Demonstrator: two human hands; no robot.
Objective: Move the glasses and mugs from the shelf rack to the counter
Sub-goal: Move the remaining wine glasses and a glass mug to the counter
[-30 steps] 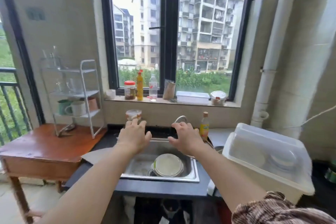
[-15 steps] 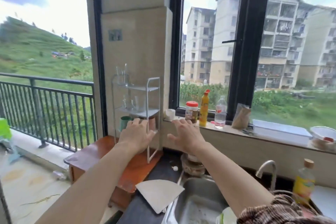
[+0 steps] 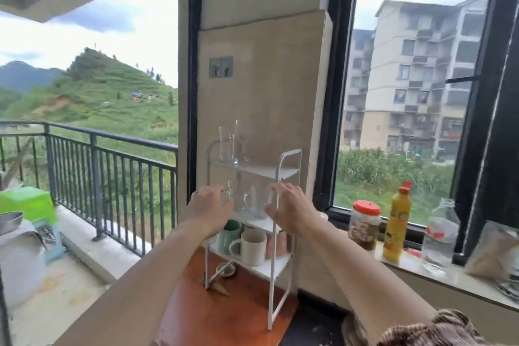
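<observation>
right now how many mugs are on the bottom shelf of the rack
3, all on the bottom shelf: a green mug at the left rear, a white mug in front, and a pinkish mug at the right. Others may be hidden behind them.

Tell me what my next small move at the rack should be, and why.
Probably ease the left hand forward and curl it round the nearest clear glass on the middle shelf. Both hands are open in front of that shelf and hold nothing, and the left looks closest to a glass. The right hand could then take a neighbouring one.
</observation>
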